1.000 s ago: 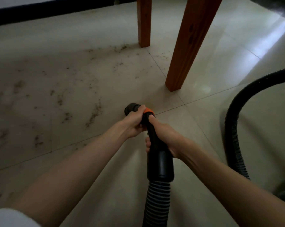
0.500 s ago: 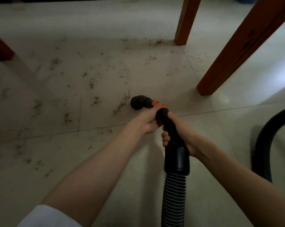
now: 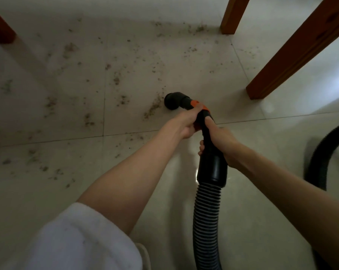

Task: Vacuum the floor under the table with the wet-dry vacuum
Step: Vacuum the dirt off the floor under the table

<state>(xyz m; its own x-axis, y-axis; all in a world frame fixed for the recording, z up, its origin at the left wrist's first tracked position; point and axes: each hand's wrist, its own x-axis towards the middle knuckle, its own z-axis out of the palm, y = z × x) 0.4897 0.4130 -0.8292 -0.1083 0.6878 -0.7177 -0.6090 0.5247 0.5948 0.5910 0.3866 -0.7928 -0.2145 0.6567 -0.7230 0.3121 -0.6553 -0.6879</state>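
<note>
Head view showed three wooden table legs (image 3: 293, 51), one more than a second before. Left hand (image 3: 186, 122) and right hand (image 3: 220, 140) both gripped the black hose handle (image 3: 211, 162), whose nozzle (image 3: 172, 101) sat on the tiled floor (image 3: 262, 211) beside a debris streak (image 3: 154, 110), now further left.

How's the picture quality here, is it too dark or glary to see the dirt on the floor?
Head view: dim and slightly soft under the table, yet the debris beside the vacuum nozzle stays readable; daylight glare washes the tiles at right; wide-angle distortion slants the table leg; both hands, left hand and right hand, are sharp.
</note>
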